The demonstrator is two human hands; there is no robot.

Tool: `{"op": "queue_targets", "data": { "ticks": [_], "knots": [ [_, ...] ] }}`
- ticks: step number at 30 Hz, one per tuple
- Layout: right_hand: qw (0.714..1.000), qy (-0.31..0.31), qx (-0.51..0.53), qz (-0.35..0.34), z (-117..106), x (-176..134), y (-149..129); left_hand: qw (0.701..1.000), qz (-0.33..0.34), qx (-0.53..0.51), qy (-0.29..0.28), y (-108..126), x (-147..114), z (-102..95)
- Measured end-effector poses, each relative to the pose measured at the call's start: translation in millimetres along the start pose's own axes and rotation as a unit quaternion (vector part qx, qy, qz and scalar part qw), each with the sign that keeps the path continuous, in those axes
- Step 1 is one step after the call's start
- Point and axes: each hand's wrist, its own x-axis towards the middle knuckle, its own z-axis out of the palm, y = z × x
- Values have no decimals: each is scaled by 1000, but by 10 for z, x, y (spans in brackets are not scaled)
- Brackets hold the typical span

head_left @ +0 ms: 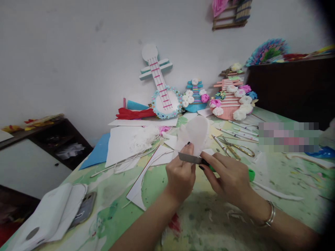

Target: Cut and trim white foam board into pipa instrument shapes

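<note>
My left hand (pixel 181 174) is closed around the lower end of a white rounded foam-like piece (pixel 195 134), which stands up above the table. In my right hand (pixel 227 174) is a utility knife with a green handle (pixel 251 175). Its wide grey blade (pixel 188 158) points left, passing in front of my left fingers close to the bottom of the white piece. Whether the blade touches the piece, I cannot tell. Just beyond my right hand lie gold-handled scissors (pixel 235 148) and several white pens (pixel 240 133).
White board sheets (pixel 123 139), string (pixel 143 139) and a cut board offcut (pixel 138 191) lie left of my hands. A phone (pixel 85 209) sits partly under a white case (pixel 49 216) at front left. Decorated model instruments (pixel 167 101) lean on the wall behind.
</note>
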Motion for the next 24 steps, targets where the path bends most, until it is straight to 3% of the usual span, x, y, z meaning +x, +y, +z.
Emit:
{"op": "queue_targets", "data": {
  "ticks": [5,17,24],
  "knots": [
    [1000,25,15,6,34,-7,-11,999,25,15,-21,8,-17,28],
    [1000,6,2,8,18,-4,-23,1000,6,17,-10,16,-12,10],
    [1000,13,-7,25,14,10,-76,999,35,31,-26,39,-29,41]
  ]
}}
